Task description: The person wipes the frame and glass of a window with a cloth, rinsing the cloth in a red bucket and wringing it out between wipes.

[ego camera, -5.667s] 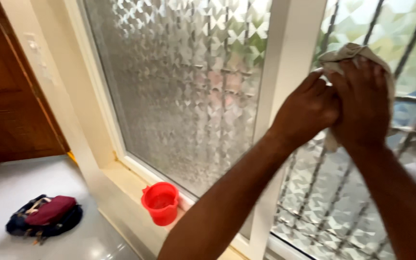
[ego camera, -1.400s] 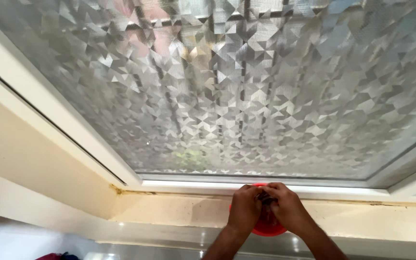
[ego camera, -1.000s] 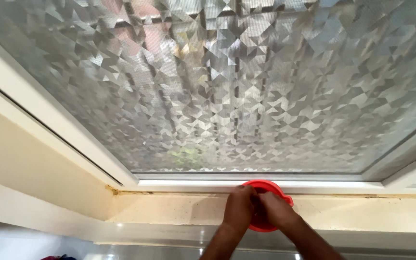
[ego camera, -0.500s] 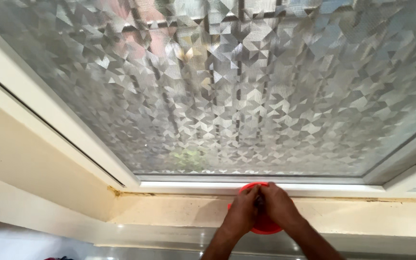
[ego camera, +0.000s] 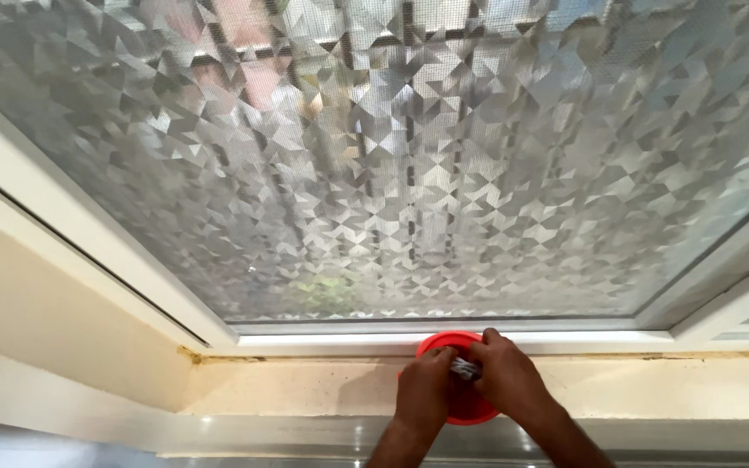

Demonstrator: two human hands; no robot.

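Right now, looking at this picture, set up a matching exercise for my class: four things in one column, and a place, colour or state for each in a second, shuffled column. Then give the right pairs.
Things
1. red bucket
2. window glass
3. cloth
4. window frame

Descriptions
A. white, bordering the pane
B. bunched between the left hand and right hand
C. standing on the sill under both hands
D. textured with a faceted, frosted pattern

Pairs: 1-C, 2-D, 3-B, 4-A
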